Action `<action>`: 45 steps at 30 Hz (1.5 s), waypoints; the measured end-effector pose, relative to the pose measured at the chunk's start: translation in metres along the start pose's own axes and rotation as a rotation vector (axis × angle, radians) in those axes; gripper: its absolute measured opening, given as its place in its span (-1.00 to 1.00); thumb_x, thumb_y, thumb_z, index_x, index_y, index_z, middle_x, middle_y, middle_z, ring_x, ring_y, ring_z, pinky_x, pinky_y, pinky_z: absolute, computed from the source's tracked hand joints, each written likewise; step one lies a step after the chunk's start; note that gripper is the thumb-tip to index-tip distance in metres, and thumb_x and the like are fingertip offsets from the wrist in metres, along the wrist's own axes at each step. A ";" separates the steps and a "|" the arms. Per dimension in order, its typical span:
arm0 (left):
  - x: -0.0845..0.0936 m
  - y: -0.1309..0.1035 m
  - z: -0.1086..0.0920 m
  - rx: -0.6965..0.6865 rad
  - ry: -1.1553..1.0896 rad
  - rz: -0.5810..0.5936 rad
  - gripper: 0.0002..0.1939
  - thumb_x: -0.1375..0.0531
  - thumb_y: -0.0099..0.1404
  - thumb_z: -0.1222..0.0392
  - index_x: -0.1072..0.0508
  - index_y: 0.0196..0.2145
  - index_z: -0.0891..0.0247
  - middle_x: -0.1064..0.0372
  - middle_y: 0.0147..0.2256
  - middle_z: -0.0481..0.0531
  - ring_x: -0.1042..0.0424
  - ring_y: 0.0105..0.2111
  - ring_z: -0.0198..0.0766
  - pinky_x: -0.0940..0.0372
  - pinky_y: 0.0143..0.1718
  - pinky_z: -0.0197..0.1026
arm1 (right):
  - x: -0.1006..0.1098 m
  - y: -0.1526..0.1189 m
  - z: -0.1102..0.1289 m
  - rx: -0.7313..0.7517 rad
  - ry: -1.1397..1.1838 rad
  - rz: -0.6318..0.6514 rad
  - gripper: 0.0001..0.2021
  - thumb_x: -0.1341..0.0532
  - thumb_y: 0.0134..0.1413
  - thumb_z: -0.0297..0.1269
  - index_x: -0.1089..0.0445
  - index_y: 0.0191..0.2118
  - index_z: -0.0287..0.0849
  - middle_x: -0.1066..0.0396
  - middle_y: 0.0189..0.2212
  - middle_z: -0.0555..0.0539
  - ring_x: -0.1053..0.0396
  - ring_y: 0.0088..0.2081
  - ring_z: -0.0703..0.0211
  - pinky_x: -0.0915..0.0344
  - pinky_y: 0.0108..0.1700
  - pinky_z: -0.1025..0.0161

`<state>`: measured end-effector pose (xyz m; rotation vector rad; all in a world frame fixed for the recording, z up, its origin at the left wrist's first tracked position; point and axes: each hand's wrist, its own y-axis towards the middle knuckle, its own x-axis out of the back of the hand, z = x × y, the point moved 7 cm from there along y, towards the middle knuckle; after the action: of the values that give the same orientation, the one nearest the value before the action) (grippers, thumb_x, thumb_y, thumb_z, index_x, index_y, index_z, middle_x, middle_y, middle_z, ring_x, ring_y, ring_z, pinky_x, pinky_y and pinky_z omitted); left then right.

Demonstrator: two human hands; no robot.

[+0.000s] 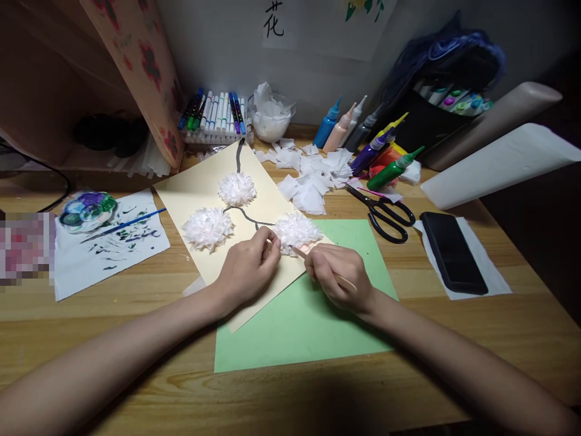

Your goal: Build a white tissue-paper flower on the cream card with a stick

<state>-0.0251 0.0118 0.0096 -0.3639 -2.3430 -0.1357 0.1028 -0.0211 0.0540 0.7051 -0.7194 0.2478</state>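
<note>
A cream sheet of paper [190, 191] with painted dark stems lies at an angle, partly over a green sheet [290, 339]. It carries three fluffy white paper flowers: one at the top [237, 189], one at the left [207, 228] and one at the right [297, 230]. My right hand [340, 275] grips a thin wooden stick [345, 283], its tip at the lower edge of the right flower. Close to that flower's left side, my left hand [249, 263] rests on the cream sheet with thumb and forefinger pinched together. Anything between those fingertips is too small to tell.
Torn white tissue pieces [313, 178] are scattered behind the sheets. Beyond them stand paint bottles [327, 124], a bowl of tissue [271, 118] and markers [215, 112]. Black scissors [385, 215] and a phone [454, 251] lie right; a paintbrush [131, 222] rests on stained paper [82, 266] left.
</note>
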 end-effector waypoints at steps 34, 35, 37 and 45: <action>0.001 -0.002 0.002 0.013 0.000 0.015 -0.85 0.04 0.33 0.13 -0.20 -0.37 0.20 -0.07 -0.63 -0.19 -0.11 -0.61 -0.36 0.01 -0.51 -0.30 | 0.048 0.009 -0.031 -0.165 0.097 -0.193 -0.62 0.07 0.27 -0.28 -0.25 -0.56 -0.16 -0.26 -0.64 0.01 -0.22 -0.56 0.28 -0.16 -0.44 0.28; 0.002 -0.002 0.002 0.016 0.000 0.018 -0.85 0.05 0.33 0.13 -0.20 -0.37 0.20 -0.07 -0.64 -0.19 -0.11 -0.61 -0.35 0.01 -0.51 -0.30 | 0.053 0.009 -0.045 -0.225 0.064 -0.243 -0.69 0.02 0.25 -0.27 -0.29 -0.50 -0.16 -0.32 -0.57 -0.01 -0.28 -0.51 0.26 -0.19 -0.42 0.28; 0.002 -0.001 0.001 0.015 -0.002 0.020 -0.84 0.05 0.33 0.13 -0.19 -0.37 0.20 -0.06 -0.64 -0.19 -0.11 -0.61 -0.35 0.01 -0.51 -0.30 | 0.056 0.014 -0.069 -0.264 -0.025 -0.264 -0.87 -0.11 0.17 -0.27 -0.33 -0.36 -0.16 -0.41 -0.42 -0.05 -0.38 -0.35 0.18 -0.27 -0.28 0.24; 0.000 0.000 0.001 0.021 0.009 0.030 -0.83 0.07 0.34 0.10 -0.20 -0.35 0.20 -0.11 -0.62 -0.18 -0.13 -0.60 -0.35 0.01 -0.50 -0.29 | 0.019 0.030 -0.104 -0.178 -0.248 -0.008 -0.96 -0.20 0.05 -0.38 -0.32 -0.33 -0.20 -0.43 -0.40 -0.10 -0.39 -0.32 0.13 -0.27 -0.31 0.26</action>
<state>-0.0263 0.0119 0.0087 -0.3872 -2.3269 -0.0978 0.1569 0.0701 0.0261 0.5741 -0.9625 0.0877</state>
